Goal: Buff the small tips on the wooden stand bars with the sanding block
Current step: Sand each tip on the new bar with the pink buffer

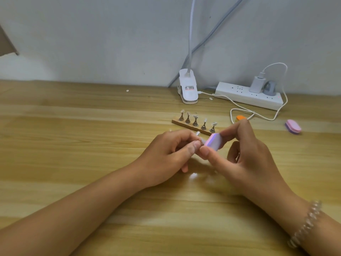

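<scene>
A: Where's the work sitting?
B: In the pinch itself. The left hand has thumb and forefinger closed tight on a small pale tip on a silvery metal peg. The right hand holds the pink-and-white foam sanding block between thumb and fingers, its face touching that tip.
A: And the stand?
B: The flat wooden stand bar lies on the light wooden table just beyond both hands, with five more metal pegs with clear tips upright on it.
A: What worries you?
B: The hold is narrow, fingertips only. I'd judge a hard stroke could twist the peg out of the pinch, and it's small enough to roll away. The left thumb lies right beside the block's edge, so a slip would rub skin instead of the tip.
A: Anything past the grip?
B: The bar is near the knuckles, and a wide stroke could knock over the nearest peg. A thin white cable loops just beyond the right fingers and might snag. How much is already buffed I can't tell, because the tip is too small and blurred, so over-sanding one side is a risk too
</scene>
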The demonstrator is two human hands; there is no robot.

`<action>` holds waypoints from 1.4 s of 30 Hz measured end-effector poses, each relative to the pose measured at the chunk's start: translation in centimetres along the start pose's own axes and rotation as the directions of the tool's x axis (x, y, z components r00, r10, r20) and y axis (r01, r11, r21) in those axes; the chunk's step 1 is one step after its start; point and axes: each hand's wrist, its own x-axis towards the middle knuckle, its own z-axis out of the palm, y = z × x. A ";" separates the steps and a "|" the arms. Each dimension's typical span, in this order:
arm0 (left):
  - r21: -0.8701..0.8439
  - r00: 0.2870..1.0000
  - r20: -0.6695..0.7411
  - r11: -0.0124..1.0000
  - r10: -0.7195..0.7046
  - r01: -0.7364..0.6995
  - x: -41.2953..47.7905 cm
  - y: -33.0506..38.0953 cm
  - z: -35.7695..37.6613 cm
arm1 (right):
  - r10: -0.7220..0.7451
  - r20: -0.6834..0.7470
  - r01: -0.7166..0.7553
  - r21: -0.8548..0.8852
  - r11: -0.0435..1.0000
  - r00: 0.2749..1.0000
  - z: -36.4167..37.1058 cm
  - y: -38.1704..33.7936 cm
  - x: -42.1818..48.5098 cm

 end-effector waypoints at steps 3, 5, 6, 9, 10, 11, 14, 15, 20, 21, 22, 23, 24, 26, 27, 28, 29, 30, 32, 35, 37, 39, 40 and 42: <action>0.008 1.000 0.001 1.000 -0.004 0.004 0.1 -0.1 -0.1 | -0.059 0.072 0.061 -0.023 0.998 0.996 0.3 -0.5 -0.3; -0.009 1.000 -0.003 1.000 -0.007 0.006 0.1 -0.1 0.0 | 0.003 0.028 -0.004 0.044 0.999 1.000 0.1 -0.1 -0.1; -0.022 1.000 -0.002 1.000 -0.012 0.012 0.0 0.0 0.0 | 0.042 -0.002 -0.042 0.072 0.997 0.999 -0.1 0.2 0.1; -0.018 1.000 0.000 1.000 -0.015 0.015 -0.1 0.0 0.0 | 0.032 0.007 -0.032 0.039 0.999 0.999 -0.1 -0.1 0.1; -0.007 1.000 -0.004 1.000 -0.013 0.013 0.0 0.0 0.0 | 0.000 0.038 0.000 0.012 1.000 0.999 0.1 -0.3 -0.2; -0.002 1.000 -0.006 1.000 -0.017 0.017 0.0 -0.1 -0.1 | -0.024 0.068 0.024 0.005 1.000 0.997 0.2 -0.5 -0.3; -0.004 1.000 -0.008 1.000 -0.020 0.020 0.1 0.0 0.0 | 0.033 0.062 -0.038 0.072 0.997 0.998 0.0 -0.3 0.0; -0.006 1.000 -0.004 1.000 -0.020 0.020 0.1 0.1 0.0 | 0.077 0.033 -0.080 0.090 0.993 0.996 -0.2 -0.1 0.2; 0.002 1.000 -0.007 1.000 -0.009 0.009 0.1 0.1 0.0 | -0.046 0.100 0.050 -0.038 0.998 0.994 0.1 -0.9 -0.4; -0.006 1.000 -0.003 1.000 -0.007 0.007 0.1 0.0 0.0 | -0.071 0.134 0.078 -0.050 0.996 0.988 0.2 -1.0 -0.6; -0.016 1.000 -0.002 1.000 -0.009 0.009 0.2 0.0 0.0 | -0.071 0.139 0.077 -0.039 0.996 0.988 0.2 -0.9 -0.6; -0.026 1.000 -0.009 1.000 -0.017 0.017 0.2 -0.1 0.0 | -0.055 0.122 0.057 -0.016 0.998 0.991 0.1 -0.7 -0.5; -0.034 1.000 -0.016 0.999 -0.025 0.024 0.2 -0.1 0.0 | -0.042 0.100 0.042 0.001 0.999 0.994 0.0 -0.6 -0.3; -0.037 1.000 -0.012 0.999 -0.027 0.027 0.2 -0.1 0.1 | -0.064 0.097 0.065 -0.016 0.998 0.993 -0.2 -0.7 -0.3; -0.039 1.000 -0.004 0.999 -0.021 0.021 0.1 -0.1 0.1 | -0.085 0.116 0.088 -0.021 0.996 0.990 -0.1 -0.9 -0.4; -0.041 1.000 0.000 0.999 -0.011 0.011 0.1 -0.1 0.1 | -0.105 0.133 0.108 -0.013 0.994 0.985 0.0 -1.1 -0.5; -0.044 1.000 0.000 0.999 -0.004 0.004 0.2 0.0 0.1 | -0.118 0.136 0.119 0.005 0.993 0.984 0.1 -1.0 -0.6; -0.048 1.000 -0.001 0.999 -0.004 0.004 0.2 0.0 0.1 | -0.114 0.111 0.112 0.029 0.993 0.987 0.1 -0.9 -0.5; -0.054 1.000 0.006 0.999 -0.002 0.003 0.1 0.0 0.2 | -0.031 0.006 0.030 0.091 0.995 0.999 -0.1 -0.3 -0.1; -0.043 1.000 0.013 0.999 0.000 0.000 0.1 0.0 0.2 | 0.039 -0.032 -0.035 0.096 0.995 0.999 -0.2 0.2 0.1; -0.036 1.000 0.001 0.999 -0.002 0.002 0.2 -0.1 0.2 | -0.038 0.056 0.036 0.032 0.999 0.998 0.3 -0.2 -0.2; -0.041 1.000 0.009 0.999 -0.001 0.001 0.2 -0.2 0.1 | -0.059 0.086 0.056 0.045 0.997 0.994 0.4 -0.1 -0.2; -0.044 1.000 0.013 0.999 0.005 -0.005 0.1 -0.2 0.1 | -0.027 0.055 0.022 0.081 0.996 0.998 0.3 0.1 -0.1; -0.058 1.000 0.025 0.998 0.013 -0.011 0.0 -0.2 0.2 | 0.056 -0.008 -0.054 0.132 0.990 0.998 0.0 0.5 0.3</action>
